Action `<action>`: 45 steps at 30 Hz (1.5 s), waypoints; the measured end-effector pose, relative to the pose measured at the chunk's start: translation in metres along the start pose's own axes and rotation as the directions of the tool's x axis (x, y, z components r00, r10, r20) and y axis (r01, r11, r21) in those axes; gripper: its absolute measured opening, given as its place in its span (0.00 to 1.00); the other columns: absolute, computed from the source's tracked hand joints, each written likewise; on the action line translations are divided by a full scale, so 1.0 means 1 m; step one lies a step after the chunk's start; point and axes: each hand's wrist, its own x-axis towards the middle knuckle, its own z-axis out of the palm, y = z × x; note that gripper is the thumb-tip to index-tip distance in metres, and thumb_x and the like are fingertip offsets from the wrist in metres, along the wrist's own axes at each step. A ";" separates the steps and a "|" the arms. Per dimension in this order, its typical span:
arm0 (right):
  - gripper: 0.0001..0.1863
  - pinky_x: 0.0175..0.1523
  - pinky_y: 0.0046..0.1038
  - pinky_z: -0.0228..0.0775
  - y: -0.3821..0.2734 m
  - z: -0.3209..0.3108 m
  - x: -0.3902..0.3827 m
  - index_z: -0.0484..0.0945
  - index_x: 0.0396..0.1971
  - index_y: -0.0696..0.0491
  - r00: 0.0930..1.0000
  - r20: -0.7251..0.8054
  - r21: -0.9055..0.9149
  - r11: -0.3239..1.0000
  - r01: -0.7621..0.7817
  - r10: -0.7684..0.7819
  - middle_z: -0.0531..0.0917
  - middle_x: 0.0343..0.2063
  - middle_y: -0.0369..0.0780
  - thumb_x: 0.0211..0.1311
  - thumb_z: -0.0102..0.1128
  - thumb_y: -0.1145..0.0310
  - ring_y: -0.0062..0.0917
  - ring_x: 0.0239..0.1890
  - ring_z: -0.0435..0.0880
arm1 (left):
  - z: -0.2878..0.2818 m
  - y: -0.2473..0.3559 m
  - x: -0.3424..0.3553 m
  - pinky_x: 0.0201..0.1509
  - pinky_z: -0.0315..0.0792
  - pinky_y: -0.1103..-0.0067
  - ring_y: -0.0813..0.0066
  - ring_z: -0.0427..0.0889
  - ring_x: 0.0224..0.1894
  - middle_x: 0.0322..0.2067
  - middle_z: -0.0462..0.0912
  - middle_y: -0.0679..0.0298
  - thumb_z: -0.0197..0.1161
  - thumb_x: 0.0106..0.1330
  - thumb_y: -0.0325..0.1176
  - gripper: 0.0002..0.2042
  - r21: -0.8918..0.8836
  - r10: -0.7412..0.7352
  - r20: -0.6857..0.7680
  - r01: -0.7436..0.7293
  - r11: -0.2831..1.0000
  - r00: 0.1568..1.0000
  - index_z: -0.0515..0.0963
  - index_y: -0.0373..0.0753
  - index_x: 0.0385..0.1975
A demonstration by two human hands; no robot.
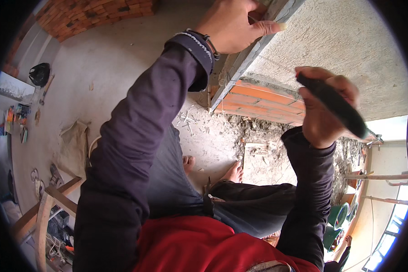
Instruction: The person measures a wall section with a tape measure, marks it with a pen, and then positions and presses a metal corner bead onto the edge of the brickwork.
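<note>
At the top, my left hand [233, 27] is closed around the edge of a narrow board [232, 68] that runs along the end of a wall. Its thumb lies across the board toward the rough plastered surface [340, 41]; the other fingers are partly hidden. My right hand [324, 109] is raised in front of that surface, wrapped around a long black tool handle [337, 106]. Motion blurs the handle, and the tool's working end cannot be made out. A thin string [267, 93] stretches from the board's lower end across orange bricks [258, 97] toward my right hand.
Stacked bricks [90, 18] stand at the far left. A wooden frame [44, 213] and a beige sack [73, 145] are at lower left. Rubble [267, 154] lies along the wall's foot near my bare feet [233, 173]. Green round containers [337, 216] and another person's hand [348, 239] show at lower right.
</note>
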 end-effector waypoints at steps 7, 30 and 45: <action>0.22 0.43 0.30 0.81 0.011 0.005 -0.009 0.68 0.40 0.56 0.921 0.276 -0.355 0.861 0.363 -0.274 0.84 0.38 0.51 0.49 0.68 0.88 0.32 0.39 0.86 | 0.005 -0.007 0.006 0.37 0.77 0.71 0.60 0.86 0.32 0.28 0.85 0.49 0.68 0.61 0.50 0.25 -0.056 0.006 0.039 -0.004 0.998 0.999 0.79 0.26 0.32; 0.25 0.46 0.29 0.79 0.010 -0.008 0.014 0.67 0.50 0.60 0.981 0.162 -0.384 0.909 0.161 -0.106 0.81 0.38 0.48 0.52 0.66 0.86 0.32 0.42 0.83 | 0.004 -0.006 0.006 0.36 0.77 0.72 0.64 0.85 0.31 0.27 0.84 0.51 0.69 0.61 0.46 0.22 0.035 -0.008 0.022 0.007 0.999 1.000 0.79 0.26 0.33; 0.18 0.46 0.27 0.79 0.053 -0.010 -0.012 0.74 0.43 0.58 0.972 0.229 -0.569 0.817 0.089 0.054 0.81 0.37 0.43 0.52 0.62 0.89 0.31 0.40 0.84 | 0.006 -0.008 0.007 0.36 0.76 0.73 0.67 0.83 0.30 0.27 0.84 0.53 0.68 0.61 0.48 0.22 -0.043 -0.019 0.060 0.021 0.999 0.998 0.79 0.28 0.33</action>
